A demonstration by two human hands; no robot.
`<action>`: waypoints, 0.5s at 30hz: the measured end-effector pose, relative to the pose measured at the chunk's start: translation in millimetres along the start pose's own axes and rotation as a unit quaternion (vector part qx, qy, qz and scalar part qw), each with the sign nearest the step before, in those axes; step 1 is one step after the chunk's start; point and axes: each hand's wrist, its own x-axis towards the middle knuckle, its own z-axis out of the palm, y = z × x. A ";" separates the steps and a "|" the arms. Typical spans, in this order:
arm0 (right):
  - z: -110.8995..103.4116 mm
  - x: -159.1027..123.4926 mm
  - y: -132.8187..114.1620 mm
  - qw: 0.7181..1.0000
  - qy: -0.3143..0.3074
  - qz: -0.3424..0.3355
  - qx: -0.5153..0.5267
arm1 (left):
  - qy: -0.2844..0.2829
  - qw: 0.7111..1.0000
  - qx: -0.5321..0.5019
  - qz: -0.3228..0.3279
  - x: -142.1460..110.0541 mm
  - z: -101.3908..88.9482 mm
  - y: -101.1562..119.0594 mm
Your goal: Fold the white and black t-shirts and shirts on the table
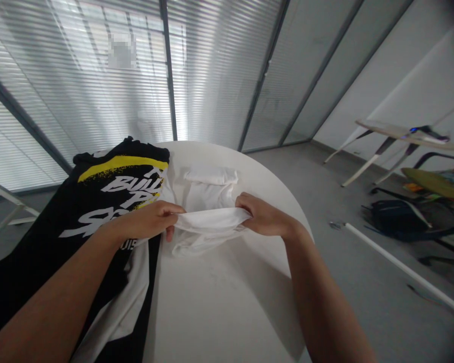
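Note:
A white cloth garment (208, 212) lies folded on the round white table (227, 297), with a raised fold stretched across its near part. My left hand (144, 220) pinches the left end of that fold, and my right hand (263, 215) holds its right end. A folded white band (211, 175) lies at the garment's far end. To the left, a black shirt with yellow and white print (109, 196) lies spread over the table edge, touching my left wrist and forearm from below.
Behind the table stands a glass wall with blinds (98, 85). On the grey floor at right lie a white pipe (404, 267) and a black bag (412, 219). Farther right are a small folding table (404, 133) and a chair with a yellow-green seat (435, 184).

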 end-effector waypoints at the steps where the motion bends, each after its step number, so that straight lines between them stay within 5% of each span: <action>1: -0.6 -0.7 -0.9 1.000 -0.006 -0.003 0.004 | -0.005 1.000 -0.009 0.001 -0.8 -1.1 -0.4; 10: -5.2 -8.6 -5.9 1.000 -0.021 0.014 0.010 | 0.009 0.992 -0.124 -0.030 2.1 -1.3 -1.9; 15: -3.4 -9.9 -6.8 0.997 -0.041 0.053 -0.024 | -0.056 0.993 -0.099 -0.024 1.5 1.2 -4.2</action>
